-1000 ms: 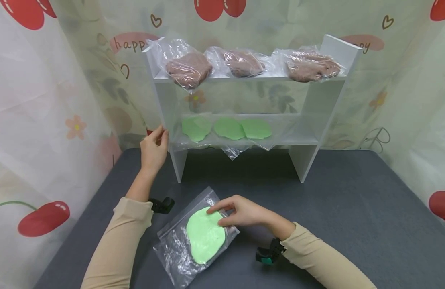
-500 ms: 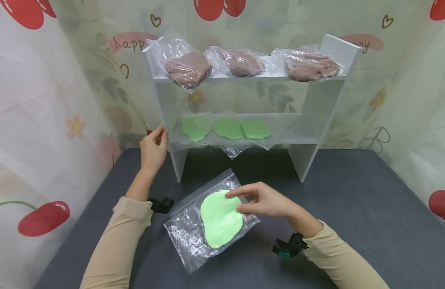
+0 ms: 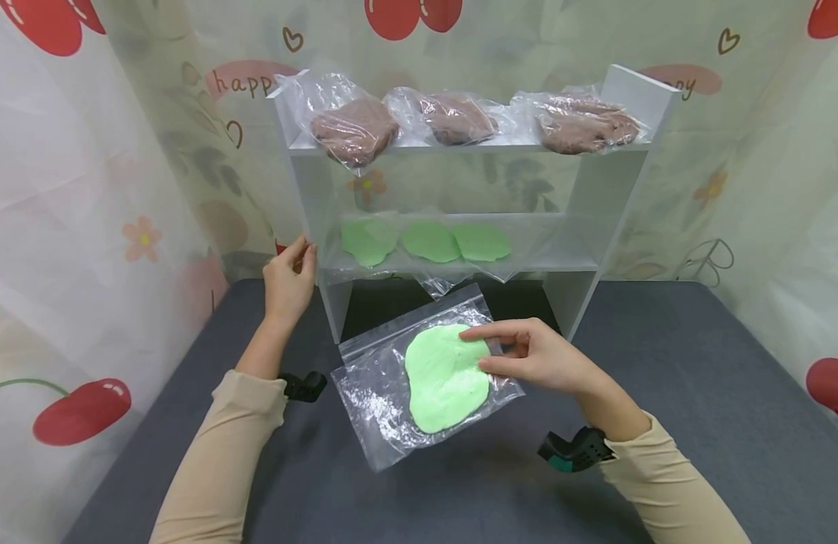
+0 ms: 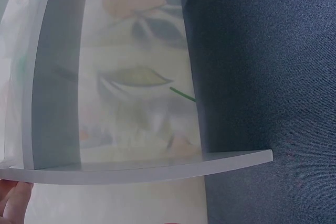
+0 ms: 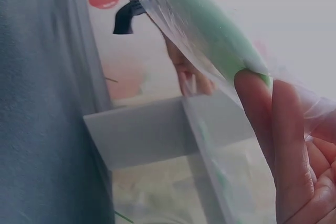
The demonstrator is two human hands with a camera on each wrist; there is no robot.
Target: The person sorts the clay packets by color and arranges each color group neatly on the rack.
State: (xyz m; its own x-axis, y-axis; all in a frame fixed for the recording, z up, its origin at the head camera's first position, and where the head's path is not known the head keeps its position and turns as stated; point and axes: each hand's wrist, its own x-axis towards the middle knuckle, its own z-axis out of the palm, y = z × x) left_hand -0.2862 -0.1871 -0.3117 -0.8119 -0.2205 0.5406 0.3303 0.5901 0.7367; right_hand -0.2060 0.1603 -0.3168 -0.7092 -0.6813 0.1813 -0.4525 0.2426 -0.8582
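In the head view my right hand (image 3: pixel 541 355) pinches the right side of a clear zip bag (image 3: pixel 374 408) holding a flat, light-green, dough-like slab (image 3: pixel 446 381). The bag is held up above the dark table, tilted, in front of the shelf's lower part. In the right wrist view, fingers (image 5: pixel 291 140) press the bag's edge by the green slab (image 5: pixel 210 24). My left hand (image 3: pixel 289 283) has its bent fingertips against the outer left side panel of the white shelf (image 3: pixel 575 261). Whether it grips the panel is unclear. In the left wrist view only some fingers (image 4: pixel 17 200) show below the panel (image 4: pixel 142 174).
Several bags fill the shelf: brown, lumpy bagged pieces (image 3: pixel 356 132) on top, flat green pieces (image 3: pixel 432 242) on the lower board, their bag corners hanging over its front edge. A dark table (image 3: pixel 663 393) lies below. Patterned cloth (image 3: pixel 106 189) surrounds it.
My right hand has carried the bagged green slab up and to the right, towards the shelf; the bag has turned slightly clockwise. My left hand stays at the shelf's side.
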